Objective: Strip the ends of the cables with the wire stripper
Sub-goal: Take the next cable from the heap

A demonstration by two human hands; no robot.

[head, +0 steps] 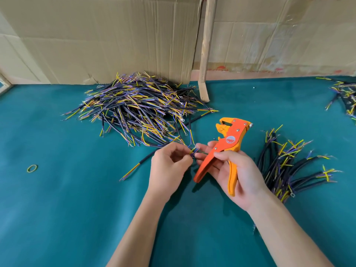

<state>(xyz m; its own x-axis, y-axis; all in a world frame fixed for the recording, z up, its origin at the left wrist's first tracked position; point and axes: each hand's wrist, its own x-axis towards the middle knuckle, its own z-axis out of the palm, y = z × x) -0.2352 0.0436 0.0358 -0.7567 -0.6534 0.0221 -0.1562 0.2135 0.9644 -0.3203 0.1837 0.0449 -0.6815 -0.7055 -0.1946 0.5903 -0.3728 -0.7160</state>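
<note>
While our right hand [234, 170] wraps its fingers around the handles of the orange wire stripper [224, 149], our left hand [169, 164] pinches the coloured inner wires at one end of a black cable [143, 162]. We hold the stripper upright with its jaws pointing up and parted, and the pinched wire ends sit just left of its handles, touching our right fingertips. From that pinch the cable trails down and left across the green table [67, 209]. Beyond the stripper, up and to its left, lies a large pile of cables [140, 108] against a cardboard wall [106, 39]. Right of the stripper lies a smaller bundle [285, 166]. Far to its left rests a small rubber band [32, 168].
</note>
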